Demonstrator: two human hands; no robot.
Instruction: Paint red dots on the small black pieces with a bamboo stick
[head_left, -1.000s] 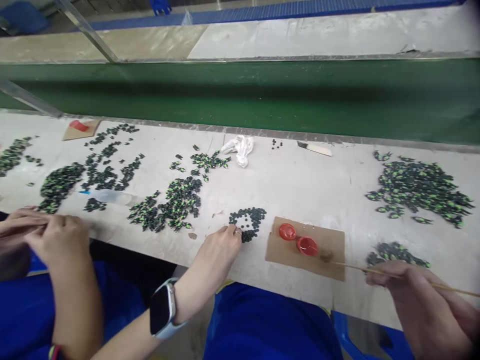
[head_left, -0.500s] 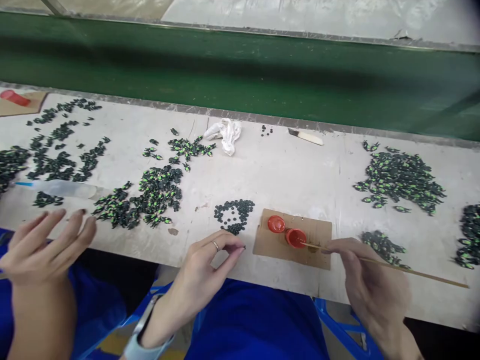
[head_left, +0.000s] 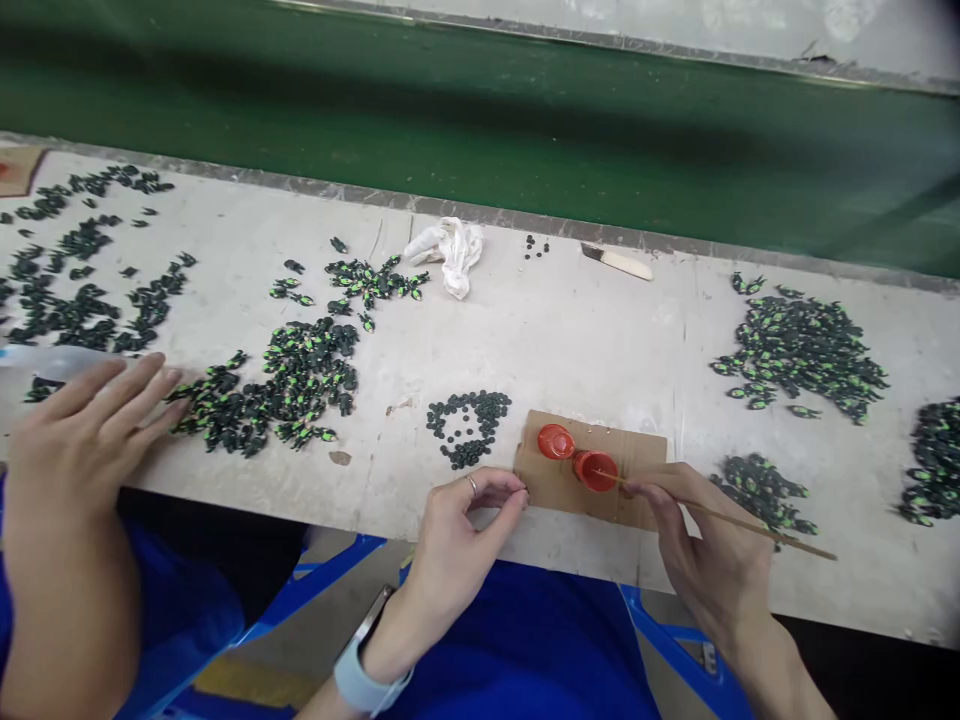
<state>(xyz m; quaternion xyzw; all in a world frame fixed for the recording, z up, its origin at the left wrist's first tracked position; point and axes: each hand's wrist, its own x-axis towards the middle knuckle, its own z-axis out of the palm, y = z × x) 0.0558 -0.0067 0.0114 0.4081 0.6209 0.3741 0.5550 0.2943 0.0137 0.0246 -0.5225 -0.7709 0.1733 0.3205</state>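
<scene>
My left hand [head_left: 457, 530], with a ring and a wrist watch, pinches thumb and forefinger on a small black disc at the table's front edge, just left of a cardboard piece [head_left: 641, 452]. A cluster of black discs [head_left: 469, 425] lies just beyond that hand. My right hand [head_left: 705, 545] grips a thin wooden stick [head_left: 750, 522]. Its tip rests in the nearer of two red caps [head_left: 596, 470] on the cardboard, and the other red cap [head_left: 556, 441] sits beside it.
Heaps of black-and-green pieces [head_left: 289, 385] [head_left: 799, 345] cover the white table. A co-worker's hand [head_left: 82, 430] lies flat at the left edge. A white rag [head_left: 450, 250] and a small blade [head_left: 619, 262] lie near the green conveyor belt [head_left: 480, 130] behind.
My left hand drew back from the black discs to the table edge with fingers pinched. My right hand brought the stick's tip to the red cap. The view tilted down and right.
</scene>
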